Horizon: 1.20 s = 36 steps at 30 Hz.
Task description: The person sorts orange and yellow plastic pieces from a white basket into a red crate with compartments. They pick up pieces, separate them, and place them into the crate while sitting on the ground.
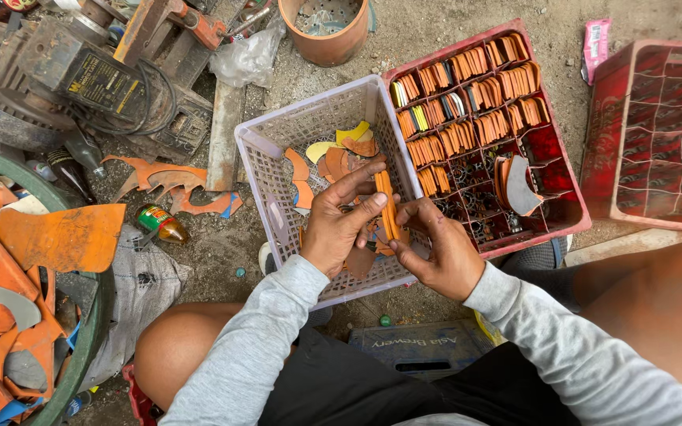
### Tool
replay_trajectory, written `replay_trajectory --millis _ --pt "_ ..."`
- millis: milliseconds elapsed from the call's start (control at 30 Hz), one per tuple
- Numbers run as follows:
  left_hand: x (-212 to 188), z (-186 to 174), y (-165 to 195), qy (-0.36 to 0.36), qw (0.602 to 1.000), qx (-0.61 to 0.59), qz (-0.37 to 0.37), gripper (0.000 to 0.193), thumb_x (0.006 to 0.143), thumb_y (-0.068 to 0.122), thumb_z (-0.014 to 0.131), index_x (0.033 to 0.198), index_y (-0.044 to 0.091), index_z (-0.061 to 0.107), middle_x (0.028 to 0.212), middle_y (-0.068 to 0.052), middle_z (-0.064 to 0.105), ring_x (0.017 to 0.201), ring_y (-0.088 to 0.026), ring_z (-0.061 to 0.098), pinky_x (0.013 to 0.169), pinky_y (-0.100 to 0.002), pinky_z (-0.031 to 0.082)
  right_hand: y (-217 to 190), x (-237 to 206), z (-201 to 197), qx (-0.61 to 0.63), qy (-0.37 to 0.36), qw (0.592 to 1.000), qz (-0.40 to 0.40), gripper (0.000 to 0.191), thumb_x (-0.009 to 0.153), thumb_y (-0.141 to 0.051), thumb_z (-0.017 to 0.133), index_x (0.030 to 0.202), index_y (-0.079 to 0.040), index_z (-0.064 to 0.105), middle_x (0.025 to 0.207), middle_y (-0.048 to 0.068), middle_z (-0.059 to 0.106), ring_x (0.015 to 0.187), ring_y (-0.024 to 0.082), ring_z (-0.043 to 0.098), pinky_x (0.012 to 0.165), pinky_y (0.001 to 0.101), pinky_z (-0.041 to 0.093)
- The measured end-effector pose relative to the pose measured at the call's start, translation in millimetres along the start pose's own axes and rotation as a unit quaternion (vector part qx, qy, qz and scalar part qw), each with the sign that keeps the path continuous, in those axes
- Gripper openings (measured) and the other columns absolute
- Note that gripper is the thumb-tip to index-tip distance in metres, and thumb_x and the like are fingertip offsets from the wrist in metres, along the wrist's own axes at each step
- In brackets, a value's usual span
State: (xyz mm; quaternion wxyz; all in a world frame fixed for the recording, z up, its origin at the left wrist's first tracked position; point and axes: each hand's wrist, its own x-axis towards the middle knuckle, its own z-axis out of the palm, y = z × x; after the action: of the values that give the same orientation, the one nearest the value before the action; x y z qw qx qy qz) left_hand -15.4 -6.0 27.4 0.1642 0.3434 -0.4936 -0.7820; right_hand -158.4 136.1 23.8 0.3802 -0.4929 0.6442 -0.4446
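Note:
Both my hands hold a small stack of narrow orange plastic strips (387, 207) upright over a pale lilac plastic basket (278, 134). My left hand (339, 222) grips the stack from the left, thumb across its side. My right hand (436, 248) pinches its lower end from the right. Loose orange and yellow plastic offcuts (339, 158) lie in the basket under my hands. Just right of the basket, a red divided crate (550, 150) has several compartments packed with similar orange strips (467, 102).
A second red divided crate (657, 126) stands at the far right. A dark motor machine (73, 87) sits at the upper left, a brown pot (325, 31) above the basket. A green tub (80, 347) of orange scraps is at the left, a small bottle (159, 223) beside it.

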Motion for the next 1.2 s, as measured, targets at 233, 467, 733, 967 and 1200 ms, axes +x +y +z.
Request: replay_trajectory --millis 233,467,733,967,1200 --pt "1.5 -1.3 -2.7 -0.017 1.000 -0.004 -0.024 0.050 0.095 0.019 0.075 0.143 0.012 0.063 0.112 -0.013 0.074 0.054 -0.002 0.052 0.041 -0.019 0.042 0.2 -0.9 0.4 -0.038 -0.021 0.996 0.075 0.036 0.086 -0.006 0.073 0.114 -0.005 0.051 0.094 0.010 0.068 0.083 0.019 0.075 0.079 0.0318 0.062" --pt "2.5 -9.8 7.0 -0.029 0.996 -0.041 -0.070 0.050 0.097 0.021 0.067 0.146 0.015 0.058 0.122 -0.007 0.073 0.073 0.000 0.063 0.043 -0.019 0.044 10.6 -4.0 -3.3 0.155 0.033 0.987 0.012 0.027 0.091 0.002 0.061 0.112 -0.002 0.046 0.111 0.010 0.068 0.109 0.016 0.069 0.097 0.0315 0.058" --pt "3.1 -11.2 5.8 -0.043 0.995 -0.065 -0.069 0.048 0.101 0.021 0.064 0.148 0.015 0.058 0.112 -0.002 0.071 0.066 -0.001 0.057 0.042 -0.018 0.043 14.9 -7.8 -5.3 0.157 0.027 0.987 0.012 0.029 0.093 0.002 0.066 0.114 -0.001 0.047 0.108 0.012 0.067 0.103 0.015 0.069 0.095 0.0321 0.059" --pt "19.3 -26.2 -10.5 0.120 0.986 0.106 -0.045 0.041 0.091 0.015 0.077 0.130 0.009 0.068 0.098 -0.009 0.075 0.069 -0.010 0.068 0.037 -0.021 0.043 19.1 -2.1 -9.1 0.011 0.025 0.998 0.055 0.025 0.095 -0.006 0.067 0.112 0.001 0.050 0.101 0.017 0.073 0.095 0.018 0.076 0.087 0.0335 0.063" --pt "24.7 -40.5 -32.2 0.155 0.983 0.084 -0.055 0.032 0.095 0.018 0.072 0.123 0.002 0.073 0.097 -0.010 0.079 0.077 -0.018 0.078 0.037 -0.023 0.047 20.2 2.4 -24.2 -0.120 0.131 0.979 0.100 0.015 0.101 -0.012 0.054 0.108 0.001 0.053 0.072 0.011 0.068 0.055 0.016 0.064 0.052 0.0321 0.054"
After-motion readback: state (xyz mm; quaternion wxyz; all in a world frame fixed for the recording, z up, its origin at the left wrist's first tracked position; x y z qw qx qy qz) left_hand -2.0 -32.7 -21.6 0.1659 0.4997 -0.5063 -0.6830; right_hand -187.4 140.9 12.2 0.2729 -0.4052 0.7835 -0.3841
